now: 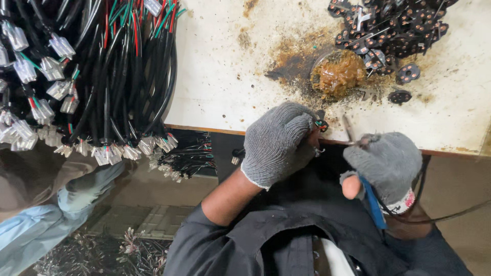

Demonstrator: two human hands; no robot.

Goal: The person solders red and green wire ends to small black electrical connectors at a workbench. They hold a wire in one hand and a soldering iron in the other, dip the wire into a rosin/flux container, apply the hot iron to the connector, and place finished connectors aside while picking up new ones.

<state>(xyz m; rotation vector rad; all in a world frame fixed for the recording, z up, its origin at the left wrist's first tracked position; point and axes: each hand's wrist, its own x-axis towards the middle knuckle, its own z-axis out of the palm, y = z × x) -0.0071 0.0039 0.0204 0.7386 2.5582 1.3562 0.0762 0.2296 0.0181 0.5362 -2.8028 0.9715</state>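
- Head view: a worker in grey knit gloves bends over the near edge of a stained white bench (225,76), both hands meeting just at that edge.
- The left hand (279,143) is closed around the end of a cable (321,123) whose red and green wire tips poke out past the knuckles, toward the bench.
- The right hand (386,166) is closed on a blue-handled soldering iron (372,204); its thin metal tip (348,129) points up beside the wire tips, near them, though whether it touches them cannot be told. A dark cord runs off from this hand to the right.
- Just beyond the hands, on the bench, sits a mound of brown flux paste (338,74) in a scorched, dirty patch.
- Behind the paste, a heap of small black round parts (394,30) with copper spots lies at the far right; two more lie loose beside it.
- At left, a thick hanging bundle of black cables (102,76) ends in white connectors (110,153), with red and green leads showing.
- Judged from this, one cable is in hand, the work on its tips is under way, and the large bundle and the heap suggest much remains; no finished pieces can be picked out.
- Lower left, a pale blue sleeve (36,225) of another person is visible.
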